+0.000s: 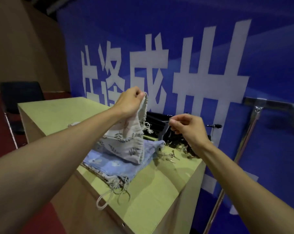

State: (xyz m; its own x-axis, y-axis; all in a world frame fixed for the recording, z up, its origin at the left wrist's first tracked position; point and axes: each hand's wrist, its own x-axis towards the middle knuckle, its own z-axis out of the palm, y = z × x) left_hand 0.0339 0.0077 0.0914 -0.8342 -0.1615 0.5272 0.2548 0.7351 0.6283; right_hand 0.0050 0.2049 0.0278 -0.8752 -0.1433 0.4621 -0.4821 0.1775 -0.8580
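My left hand (pixel 132 101) pinches the top edge of a white drawstring bag (pixel 126 142) with a grey leaf print and lifts it above the table; its lower part rests on the pile below. My right hand (pixel 186 126) is raised to the right of the bag and pinches a thin metal pin or needle (pixel 165 121) between thumb and fingers. Frayed cord ends (pixel 148 128) hang from the bag's mouth between both hands.
A blue flowered cloth bag (pixel 116 163) lies on a pile of bags on the pale green table (pixel 153 191), with cords (pixel 107 198) dangling over the front edge. Dark items (pixel 159 120) sit behind. Small metal pieces (pixel 171 157) lie at right. A blue banner and metal frame (pixel 254 115) stand behind.
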